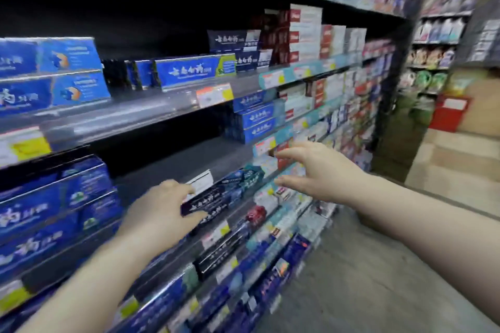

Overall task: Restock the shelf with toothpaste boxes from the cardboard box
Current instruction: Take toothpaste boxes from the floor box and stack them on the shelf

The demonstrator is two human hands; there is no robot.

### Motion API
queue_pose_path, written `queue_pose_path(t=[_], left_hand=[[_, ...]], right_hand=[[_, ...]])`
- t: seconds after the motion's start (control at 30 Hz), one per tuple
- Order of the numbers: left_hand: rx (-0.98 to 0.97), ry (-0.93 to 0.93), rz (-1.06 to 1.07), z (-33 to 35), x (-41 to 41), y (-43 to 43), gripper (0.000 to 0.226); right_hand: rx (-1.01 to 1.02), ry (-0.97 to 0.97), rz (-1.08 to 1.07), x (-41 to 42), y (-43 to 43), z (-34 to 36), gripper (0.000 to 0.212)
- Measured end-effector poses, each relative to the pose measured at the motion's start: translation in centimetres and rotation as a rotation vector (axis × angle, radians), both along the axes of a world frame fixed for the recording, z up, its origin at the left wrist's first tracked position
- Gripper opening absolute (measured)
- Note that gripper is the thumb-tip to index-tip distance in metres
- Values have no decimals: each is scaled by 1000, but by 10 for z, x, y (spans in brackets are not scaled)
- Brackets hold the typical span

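Supermarket aisle, dim and motion-blurred, with stocked racks running away to the right. Far left, blue boxes (54, 84) stand two high, printed with large white Chinese characters that I cannot make out through the blur. Beside them the middle shelf (176, 162) shows a bare dark stretch, which I judge to be the gap to fill. My view then meets the left hand (159, 213), which grips the near end of a dark box (213, 201), thumb on top and fingers curled beneath. The box lies lengthwise at the front lip of the lower shelf, and its white lettering is also too smeared to read. I judge it a light, stiff card carton, long and slim, with a glossy skin that could slip and corners that would crush. The safest hold looks to be across the narrow width, near an end for sliding or at mid-length for lifting. An orange-and-yellow price tag (215, 94) on the rail above is illegible. Further right, red-and-white boxes (305, 32) are stacked high on the upper shelf, brand unreadable. The right hand (322, 173) hangs in front of the racks with fingers spread wide and holds nothing. Brown cartons (457, 159) are piled at far right; I cannot tell which one is the supply box.
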State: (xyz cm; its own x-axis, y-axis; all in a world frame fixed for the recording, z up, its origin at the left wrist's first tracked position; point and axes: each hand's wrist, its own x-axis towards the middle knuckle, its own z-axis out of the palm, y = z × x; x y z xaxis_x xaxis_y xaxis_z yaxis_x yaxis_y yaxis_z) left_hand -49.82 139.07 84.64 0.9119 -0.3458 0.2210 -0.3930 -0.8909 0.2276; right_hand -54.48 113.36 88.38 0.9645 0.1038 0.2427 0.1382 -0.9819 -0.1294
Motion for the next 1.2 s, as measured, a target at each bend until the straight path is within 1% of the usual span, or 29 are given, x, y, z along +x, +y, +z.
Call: queue_pose_path(t=[0.13, 0.3, 0.4, 0.43, 0.5, 0.53, 0.57, 0.63, 0.67, 0.8, 0.93, 1.07, 1.2], left_hand=[[49, 96, -93, -32, -16, -75, 55], [152, 200, -201, -71, -49, -201, 53], [152, 306, -258, -92, -69, -286, 54], [150, 334, -273, -98, -75, -313, 53], [157, 372, -310, -109, -87, -364, 53], [162, 388, -331, -115, -93, -387, 55], [172, 400, -351, -120, -97, -407, 57], [198, 403, -383, -128, -105, -444, 58], [201, 395, -392, -131, -108, -459, 57], [174, 360, -414, -140, -106, -514, 51], [159, 362, -443, -158, -88, -568, 51], [166, 372, -468, -179, -55, -633, 51], [216, 397, -518, -189, -2, -704, 51]], right_hand=[[38, 69, -127, -47, -77, -30, 63], [19, 182, -277, -114, -197, -72, 65], [19, 267, -366, -161, -273, -93, 77], [30, 288, -403, -176, -297, -101, 83], [60, 321, -471, -202, -344, -115, 103], [71, 331, -501, -213, -364, -121, 104], [84, 340, -529, -221, -384, -127, 95], [102, 368, -573, -236, -416, -135, 69], [105, 374, -586, -240, -429, -139, 64], [117, 392, -653, -248, -477, -148, 64], [126, 399, -694, -241, -524, -160, 62], [115, 417, -739, -214, -581, -168, 62], [140, 434, -786, -173, -641, -175, 63]])
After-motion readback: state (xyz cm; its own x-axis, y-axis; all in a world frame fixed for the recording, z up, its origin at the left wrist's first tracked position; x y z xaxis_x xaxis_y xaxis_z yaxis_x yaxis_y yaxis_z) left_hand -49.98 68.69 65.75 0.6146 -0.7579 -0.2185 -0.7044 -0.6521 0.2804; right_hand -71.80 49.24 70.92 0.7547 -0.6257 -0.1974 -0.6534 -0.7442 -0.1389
